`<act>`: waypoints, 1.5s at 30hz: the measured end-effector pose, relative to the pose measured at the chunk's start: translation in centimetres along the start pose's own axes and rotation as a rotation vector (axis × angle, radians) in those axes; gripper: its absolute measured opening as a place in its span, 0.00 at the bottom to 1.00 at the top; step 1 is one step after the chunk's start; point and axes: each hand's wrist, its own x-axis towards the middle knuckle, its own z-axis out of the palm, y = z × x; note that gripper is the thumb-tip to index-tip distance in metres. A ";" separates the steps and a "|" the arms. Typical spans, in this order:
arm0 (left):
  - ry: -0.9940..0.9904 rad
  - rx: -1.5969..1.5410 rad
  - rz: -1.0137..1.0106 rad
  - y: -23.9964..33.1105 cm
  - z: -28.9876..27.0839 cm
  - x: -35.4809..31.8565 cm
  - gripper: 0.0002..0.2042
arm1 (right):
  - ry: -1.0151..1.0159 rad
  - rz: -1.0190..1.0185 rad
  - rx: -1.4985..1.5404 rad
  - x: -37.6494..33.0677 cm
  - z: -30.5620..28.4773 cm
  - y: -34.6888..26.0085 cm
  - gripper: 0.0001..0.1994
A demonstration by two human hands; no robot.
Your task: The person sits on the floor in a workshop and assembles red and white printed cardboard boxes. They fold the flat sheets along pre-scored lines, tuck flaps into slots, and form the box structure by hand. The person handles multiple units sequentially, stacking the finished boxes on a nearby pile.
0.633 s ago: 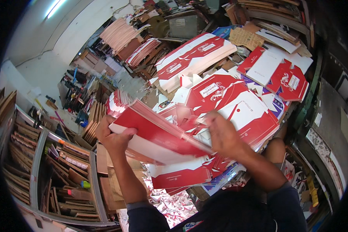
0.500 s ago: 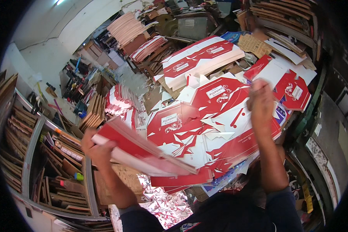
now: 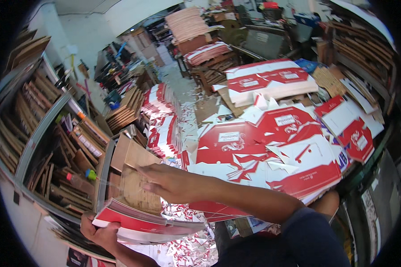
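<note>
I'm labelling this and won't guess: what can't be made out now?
- Head view: some fingertips of the left hand, hidden by the held stack.
- Head view: whether the right hand holds anything; motion blur.
- Head view: part of the red-and-white sheets, behind the right forearm.
- Head view: dark wall clutter, too small.

Held stack of card point(image 3: 140, 224) looks smooth, kinda glossy on the red side, with the edges showing as thin paper layers. Printed sheets point(image 3: 214, 144) seem to be the same slick card tbh. Paper scraps point(image 3: 189, 254) are a crisp-looking mess. Shelf frame point(image 3: 43, 136) is dullish grey metal, brown boards point(image 3: 44, 171) look rough and matt, wood or thick cardboard, can't tell. Bottle point(image 3: 81, 184) is see-through plastic, dark sleeve point(image 3: 316, 236) plain matt cloth.
</note>
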 end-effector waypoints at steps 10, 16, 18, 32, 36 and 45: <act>-0.087 -0.308 0.214 13.4 11.1 6.3 0.33 | 0.384 0.407 0.120 -11.6 -14.8 -8.3 0.23; 0.082 -0.538 0.531 28.0 21.7 9.1 0.30 | 0.614 0.346 -0.083 -13.5 -18.1 -9.7 0.31; 0.062 -0.585 0.515 32.2 24.4 8.2 0.29 | 0.778 0.382 -0.091 -15.3 -21.2 -8.7 0.29; -0.447 -0.599 0.487 38.3 30.2 2.2 0.39 | 1.043 0.485 -0.214 -22.2 -25.2 -4.9 0.19; -0.367 -0.632 0.455 38.8 30.4 2.4 0.36 | 1.041 0.463 -0.015 -25.5 -27.8 -5.0 0.15; -0.084 -0.885 0.360 35.9 33.5 2.6 0.33 | 0.568 0.518 -0.362 -24.0 -27.0 -10.4 0.10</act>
